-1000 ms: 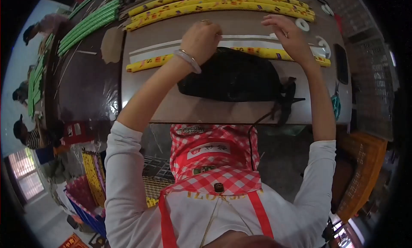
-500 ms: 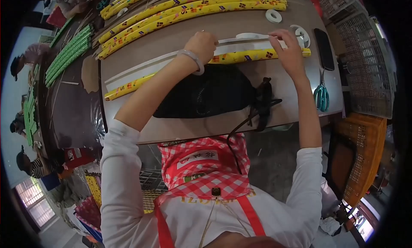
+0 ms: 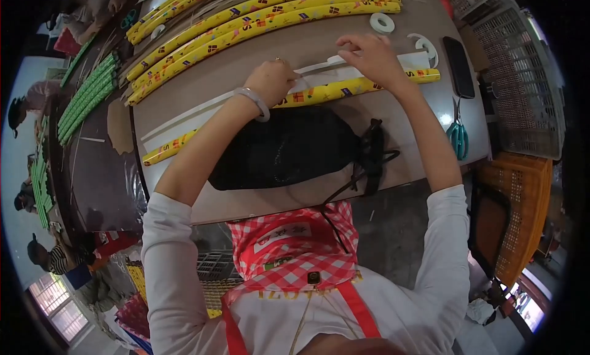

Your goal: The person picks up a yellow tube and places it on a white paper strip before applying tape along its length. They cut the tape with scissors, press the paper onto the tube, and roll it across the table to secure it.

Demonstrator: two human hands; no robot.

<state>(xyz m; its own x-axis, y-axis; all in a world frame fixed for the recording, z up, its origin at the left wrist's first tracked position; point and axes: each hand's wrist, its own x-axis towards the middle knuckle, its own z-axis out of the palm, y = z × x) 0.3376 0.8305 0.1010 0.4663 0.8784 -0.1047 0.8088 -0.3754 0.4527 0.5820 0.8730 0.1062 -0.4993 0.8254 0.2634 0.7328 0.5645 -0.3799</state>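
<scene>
A yellow patterned paper roll (image 3: 326, 92) lies across the table, with a white sheet edge (image 3: 405, 61) showing along its far side. A thin white tape strip (image 3: 184, 115) runs along that edge. My left hand (image 3: 270, 84), wearing a pale bangle, is closed at the strip, its fingertips pinching it. To the right, my right hand (image 3: 375, 63) hovers over the strip's raised end (image 3: 332, 60), thumb and forefinger apart. Contact between them is not clear. A black pouch (image 3: 286, 149) with a cord lies on the near side of the roll, partly under my left forearm.
Several yellow rolls (image 3: 264, 26) lie at the back. Tape rolls (image 3: 381, 23), a black phone (image 3: 459, 67) and teal-handled scissors (image 3: 457, 140) are at the right. Green rolls (image 3: 89, 100) lie on a dark table at left, with other people beyond. Plastic crates (image 3: 522, 84) stand at right.
My right hand has moved left, closer to my left hand, and the strip's raised end has shifted left too. My left hand has shifted slightly left and nearer as the view moved.
</scene>
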